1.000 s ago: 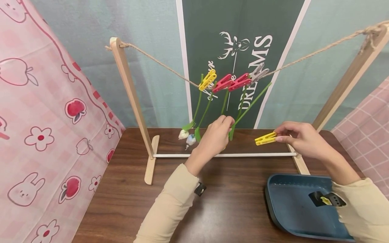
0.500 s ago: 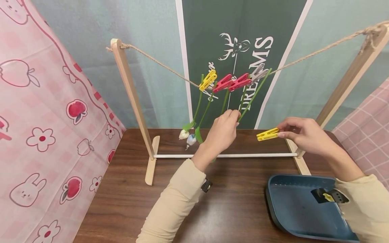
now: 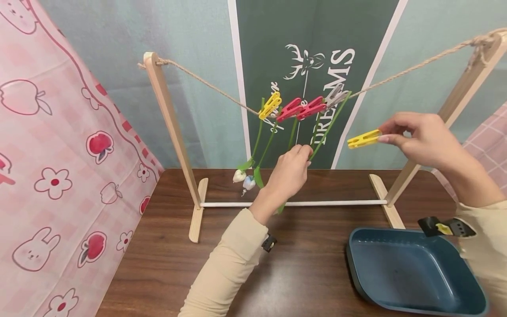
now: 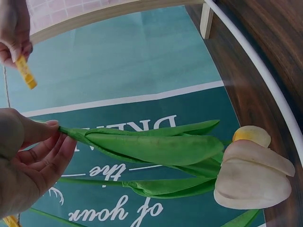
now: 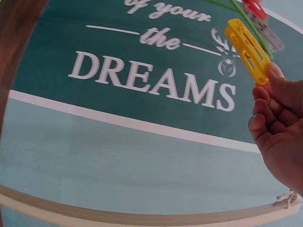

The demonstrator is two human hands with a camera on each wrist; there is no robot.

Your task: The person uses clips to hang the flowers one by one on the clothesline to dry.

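Observation:
My left hand [image 3: 288, 171] pinches a tulip by its green stem [image 3: 332, 121], whose bare end points up beside the grey clothespin [image 3: 336, 94] on the rope. In the left wrist view its green leaves [image 4: 156, 147] spread from the fingers toward a pale bloom [image 4: 255, 182] and a yellow one behind. My right hand [image 3: 424, 138] grips a yellow clothespin [image 3: 363, 139] between thumb and fingers, right of the stem and apart from the rope. Upside down from the rope [image 3: 210, 83] hang other tulips, among them a white bloom [image 3: 239, 175] and a light blue bloom [image 3: 248, 182].
Another yellow clothespin [image 3: 270, 105] and two red ones, the left [image 3: 289, 110] and the right [image 3: 312, 108], clip stems to the rope. A wooden frame with a left post [image 3: 170, 127] and white crossbar [image 3: 336, 203] holds it. A blue tray [image 3: 396, 304] stands front right.
My right hand has risen and moved right with the yellow clothespin, away from the tray. My left hand has shifted slightly up and right, raising the stem's end to the rope's level.

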